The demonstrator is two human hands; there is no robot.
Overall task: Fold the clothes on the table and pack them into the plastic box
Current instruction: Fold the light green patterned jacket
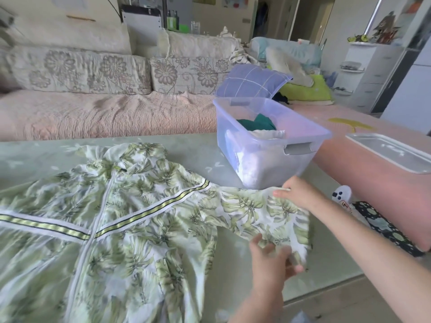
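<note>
A white zip jacket (130, 220) with a green leaf print and yellow-striped bands lies spread front-up on the pale green table (193, 150). Its right sleeve (254, 210) stretches toward the table's right edge. My right hand (297, 193) pinches the far edge of the sleeve's cuff end. My left hand (271, 262) grips the near edge of the same sleeve end. The clear plastic box (268, 138) stands on the table just beyond the sleeve, holding a dark green garment (255, 123) and white folded clothes (268, 134).
A floral sofa (105, 89) runs behind the table. The box's clear lid (391, 153) rests on a pink surface to the right. A blue checked pillow (251, 80) lies behind the box. A patterned black item (382, 226) sits beyond the table's right edge.
</note>
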